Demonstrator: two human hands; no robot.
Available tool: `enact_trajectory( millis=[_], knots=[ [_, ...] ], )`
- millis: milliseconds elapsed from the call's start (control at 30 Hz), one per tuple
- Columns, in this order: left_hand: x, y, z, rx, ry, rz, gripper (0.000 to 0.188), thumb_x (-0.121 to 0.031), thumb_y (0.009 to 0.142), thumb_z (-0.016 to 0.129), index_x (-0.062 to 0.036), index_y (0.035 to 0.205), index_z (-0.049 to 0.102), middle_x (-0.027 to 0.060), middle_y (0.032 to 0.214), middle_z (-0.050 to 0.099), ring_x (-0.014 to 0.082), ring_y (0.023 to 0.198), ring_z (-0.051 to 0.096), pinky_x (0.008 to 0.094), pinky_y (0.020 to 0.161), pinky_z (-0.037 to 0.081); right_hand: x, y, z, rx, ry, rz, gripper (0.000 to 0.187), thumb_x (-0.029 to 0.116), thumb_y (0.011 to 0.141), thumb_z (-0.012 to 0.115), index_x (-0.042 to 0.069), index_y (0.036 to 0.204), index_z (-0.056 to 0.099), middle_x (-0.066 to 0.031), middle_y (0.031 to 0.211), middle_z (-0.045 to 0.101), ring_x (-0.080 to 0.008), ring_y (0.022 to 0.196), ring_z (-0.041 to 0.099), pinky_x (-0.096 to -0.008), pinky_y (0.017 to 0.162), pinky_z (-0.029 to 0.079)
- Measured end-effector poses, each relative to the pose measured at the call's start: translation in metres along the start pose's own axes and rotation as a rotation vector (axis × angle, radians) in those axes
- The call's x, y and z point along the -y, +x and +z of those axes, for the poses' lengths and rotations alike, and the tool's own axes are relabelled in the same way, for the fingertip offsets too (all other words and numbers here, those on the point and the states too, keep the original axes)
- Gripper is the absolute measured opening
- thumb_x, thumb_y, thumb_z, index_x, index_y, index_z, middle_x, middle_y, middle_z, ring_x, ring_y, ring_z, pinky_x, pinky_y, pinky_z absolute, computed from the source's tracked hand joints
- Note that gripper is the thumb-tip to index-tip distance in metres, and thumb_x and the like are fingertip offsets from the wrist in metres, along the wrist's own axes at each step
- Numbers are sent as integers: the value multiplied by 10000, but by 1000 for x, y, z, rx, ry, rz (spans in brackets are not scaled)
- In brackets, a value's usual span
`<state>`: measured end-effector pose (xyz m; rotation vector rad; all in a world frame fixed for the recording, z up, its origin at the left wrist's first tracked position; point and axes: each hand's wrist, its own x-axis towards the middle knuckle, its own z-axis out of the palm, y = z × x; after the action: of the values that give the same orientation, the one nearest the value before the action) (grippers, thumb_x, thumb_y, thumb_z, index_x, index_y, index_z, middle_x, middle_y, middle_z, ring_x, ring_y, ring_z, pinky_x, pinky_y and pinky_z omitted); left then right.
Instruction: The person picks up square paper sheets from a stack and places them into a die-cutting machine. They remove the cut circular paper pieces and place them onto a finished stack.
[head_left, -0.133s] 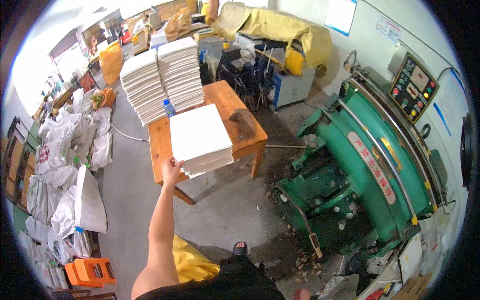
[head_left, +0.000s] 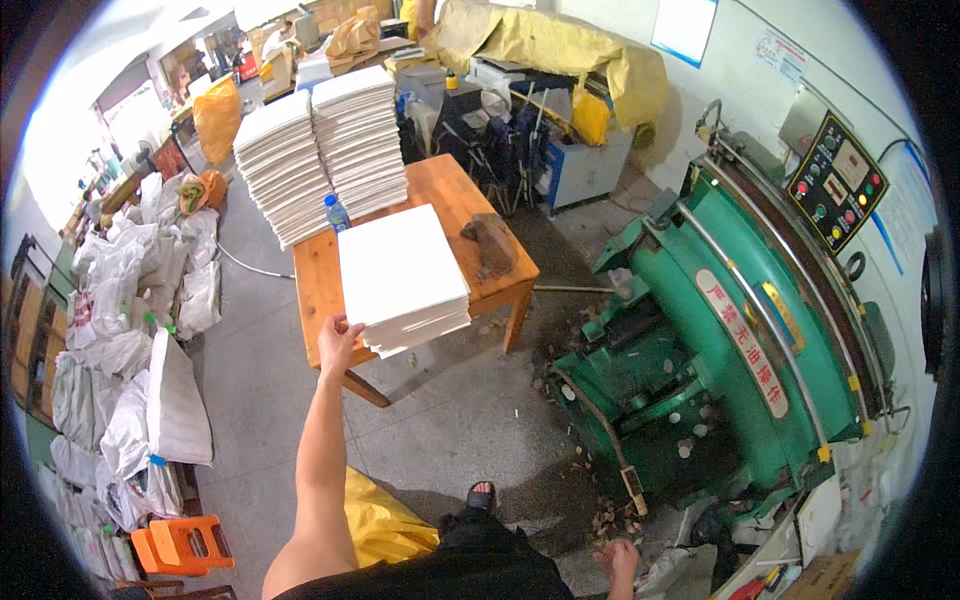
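A short stack of white sheets [head_left: 400, 262] lies on the near part of a wooden table [head_left: 318, 300], some of its lower sheets jutting unevenly over the front edge. My left hand [head_left: 338, 338] reaches out to the stack's near left corner, its thumb and fingers closed on the sheet edges. Low at the right, away from the table, hangs my right hand [head_left: 617, 556]. Its fingers are loosely curled, and nothing shows in them. Behind the short stack stand two tall piles of white sheets [head_left: 360, 140], with a blue-capped bottle [head_left: 336, 212] beside them.
A brown lump [head_left: 487, 245] sits on the table's right side. To the right stands a large green machine [head_left: 680, 300] with a control panel [head_left: 838, 185]. White sacks [head_left: 130, 390] and an orange stool [head_left: 182, 545] line the left. Yellow cloth [head_left: 385, 520] lies near my feet.
My right hand has come up into view at the lower right. My left hand stays at the stack's corner; the view has shifted slightly.
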<state>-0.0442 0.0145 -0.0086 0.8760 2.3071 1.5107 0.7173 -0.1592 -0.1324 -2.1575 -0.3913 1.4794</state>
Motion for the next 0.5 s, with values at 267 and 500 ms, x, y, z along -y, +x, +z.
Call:
enact_trajectory(
  millis=[267, 500],
  knots=[
    [7, 10, -45, 18, -453, -372, 212, -229, 879, 684, -52, 992, 660, -35, 802, 581, 78, 705, 535, 229, 606, 448, 56, -57, 86, 256, -490, -136, 317, 250, 930, 614, 7, 1132, 611, -99, 1005, 678, -217, 948, 657, -348, 805, 528],
    [-20, -93, -77, 462, -810, -445, 491, -323, 905, 585, -10, 1275, 509, 96, 1168, 613, 253, 1085, 571, 457, 880, 459, 141, -153, 38, 454, -230, -235, 419, 279, 944, 607, -6, 1250, 575, -114, 1116, 657, -213, 1004, 629, -359, 865, 505]
  ],
)
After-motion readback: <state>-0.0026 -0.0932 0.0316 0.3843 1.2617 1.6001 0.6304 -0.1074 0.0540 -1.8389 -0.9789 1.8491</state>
